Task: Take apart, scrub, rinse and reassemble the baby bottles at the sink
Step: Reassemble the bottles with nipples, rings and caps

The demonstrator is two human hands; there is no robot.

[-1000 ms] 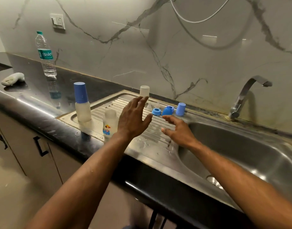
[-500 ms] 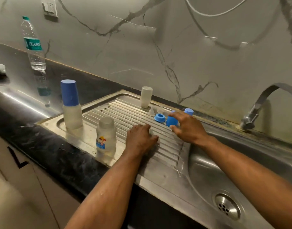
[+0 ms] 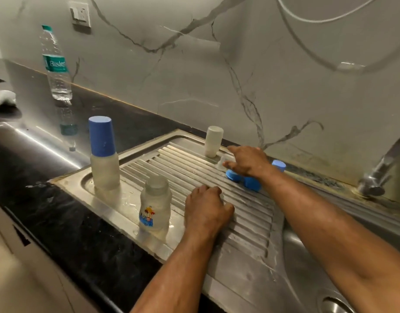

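Filling the lower frame: steel sink unit (image 3: 251, 256), ribbed drainboard wet and shining, basin dropping away at four o'clock with drain just showing. Black countertop (image 3: 58, 211) wrapping the near and left edges. Tap (image 3: 379, 175) at three o'clock, curving in from the right edge.

Up at ten o'clock, standing well back on the counter: clear water bottle (image 3: 55, 64), teal label.

On the drainboard at nine o'clock of centre, upright: capped baby bottle (image 3: 104, 159), tall blue cap on. Just in front and right of it, uncapped baby bottle (image 3: 155, 208), upright, mouth bare, cartoon print facing out.

Left hand (image 3: 207, 210) resting knuckles-up on the ribs just beside that printed bottle, fingers curled under, clenched, holding nothing visible.

Right hand (image 3: 248, 162) reaching across to the far edge at one o'clock, fingers stretched forward and relaxed, fingertips touching a small clear teat (image 3: 222, 163); grasp not plain, looks released.

Just beyond those fingers, white cap (image 3: 213, 141) standing upright at twelve o'clock.

Under the right wrist, blue ring pieces (image 3: 242, 178) lying on the ribs, partly hidden. Behind the wrist, small blue cap (image 3: 279, 165) peeking out.
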